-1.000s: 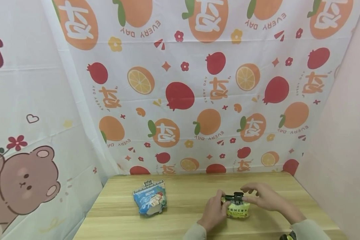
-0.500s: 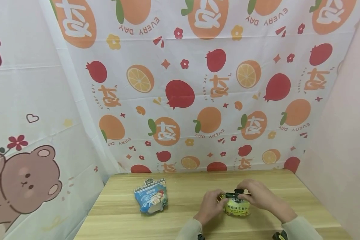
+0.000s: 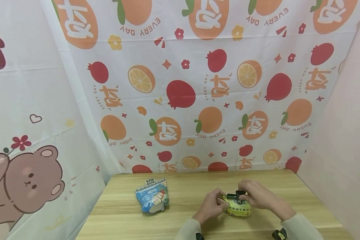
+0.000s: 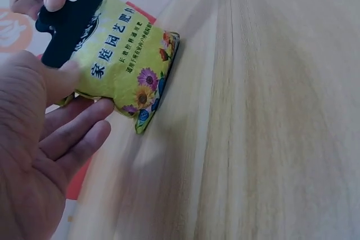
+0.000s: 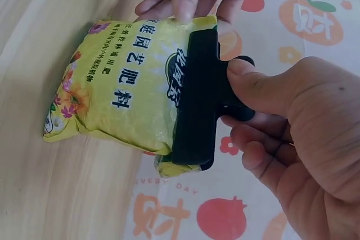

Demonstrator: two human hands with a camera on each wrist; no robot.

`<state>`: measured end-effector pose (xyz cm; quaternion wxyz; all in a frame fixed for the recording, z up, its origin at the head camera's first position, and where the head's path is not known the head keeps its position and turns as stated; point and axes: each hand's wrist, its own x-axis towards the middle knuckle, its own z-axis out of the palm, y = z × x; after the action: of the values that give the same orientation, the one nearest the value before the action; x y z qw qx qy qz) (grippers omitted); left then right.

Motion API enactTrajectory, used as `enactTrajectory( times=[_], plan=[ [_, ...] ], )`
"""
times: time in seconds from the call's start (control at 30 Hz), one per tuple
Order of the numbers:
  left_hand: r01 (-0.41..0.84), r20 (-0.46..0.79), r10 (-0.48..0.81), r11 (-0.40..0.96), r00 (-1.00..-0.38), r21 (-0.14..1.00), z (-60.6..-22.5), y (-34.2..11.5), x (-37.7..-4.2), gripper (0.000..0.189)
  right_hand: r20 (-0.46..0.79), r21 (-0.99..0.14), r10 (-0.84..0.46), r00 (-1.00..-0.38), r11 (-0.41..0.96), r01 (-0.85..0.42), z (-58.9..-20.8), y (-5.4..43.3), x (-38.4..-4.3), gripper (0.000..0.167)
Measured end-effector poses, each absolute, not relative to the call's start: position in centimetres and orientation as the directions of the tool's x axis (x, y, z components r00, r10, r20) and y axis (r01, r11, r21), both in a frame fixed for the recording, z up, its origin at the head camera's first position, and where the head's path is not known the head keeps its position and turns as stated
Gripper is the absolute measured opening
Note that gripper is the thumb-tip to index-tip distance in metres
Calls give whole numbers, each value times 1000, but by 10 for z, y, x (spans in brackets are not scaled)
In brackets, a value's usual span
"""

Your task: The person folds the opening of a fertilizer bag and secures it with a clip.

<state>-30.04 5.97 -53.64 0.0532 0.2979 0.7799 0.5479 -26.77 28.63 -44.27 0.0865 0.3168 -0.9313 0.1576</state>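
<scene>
A small yellow fertilizer bag (image 3: 238, 210) with flowers printed near its base stands on the table. Across its folded top lies a wide black bag clip (image 5: 197, 99). My right hand (image 3: 260, 197) pinches the clip's handle between thumb and fingers, as the right wrist view shows. On the opposite side, my left hand (image 3: 209, 207) grips the bag's upper side edge, thumb on the printed front and fingers behind. In the left wrist view the left thumb reaches right up to the end of the clip.
A blue bag (image 3: 153, 198) with a white, black-marked top strip rests on the wooden table (image 3: 123, 223), left of the yellow bag. Behind the table hangs a fruit-print cloth (image 3: 180, 126); a pale wall (image 3: 333, 160) rises at the right.
My right hand's fingers were raised and spread by the clip; they have come down and now pinch its handle. My left hand has kept hold of the bag's side. The blue bag stays put.
</scene>
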Motion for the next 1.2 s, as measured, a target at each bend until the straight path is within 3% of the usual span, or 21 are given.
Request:
enactTrajectory(
  times=[0.17,0.5,0.7,0.77,0.97,1.2],
  plan=[
    [390,243,513,201,-823,899,-541,62,-302,37,264,-260,-563,-783,741,-620,-446,287,-270,22],
    [429,293,460,225,-838,875,-543,66,-299,34,264,-332,-541,-799,727,-602,-454,288,-277,19],
    [599,396,523,304,-755,741,-537,66,-300,20,196,-432,-542,-817,700,-569,-451,295,-280,10],
    [649,442,525,319,-728,690,-536,68,-300,17,194,-456,-537,-821,692,-560,-447,303,-280,14],
    [656,451,517,332,-728,678,-540,70,-301,16,163,-483,-447,-879,741,-467,-443,337,-271,37],
    [663,434,515,443,-739,603,-534,76,-296,29,113,-518,-472,-874,723,-457,-467,354,-262,26]
  ],
)
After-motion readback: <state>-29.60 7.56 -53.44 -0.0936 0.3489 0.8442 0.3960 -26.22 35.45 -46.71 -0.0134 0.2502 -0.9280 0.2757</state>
